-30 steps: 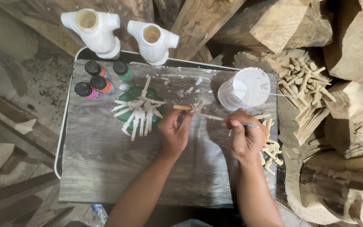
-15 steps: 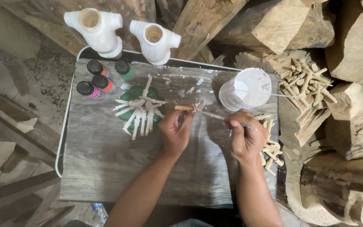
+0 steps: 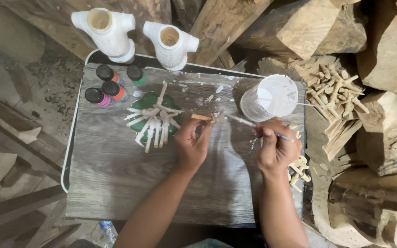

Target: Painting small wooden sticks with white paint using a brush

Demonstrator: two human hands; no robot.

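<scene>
My left hand [image 3: 193, 143] pinches a small bare wooden piece [image 3: 204, 117] and holds it just above the grey wood-grain tray table [image 3: 111, 174]. My right hand [image 3: 275, 148] grips a thin paintbrush [image 3: 246, 122] whose tip touches the wooden piece. Left of my left hand, several white-painted wooden sticks [image 3: 153, 123] lie fanned out on a green round lid [image 3: 149, 102]. A white plastic cup [image 3: 271, 97] with white paint stands just beyond my right hand.
Several small paint bottles [image 3: 111, 85] with black caps stand at the table's far left. Two white painted carved figures [image 3: 109, 32] stand behind the table. Unpainted wooden pieces [image 3: 334, 92] are heaped at the right among large wood blocks [image 3: 382, 59]. More small pieces [image 3: 298, 167] lie by my right wrist.
</scene>
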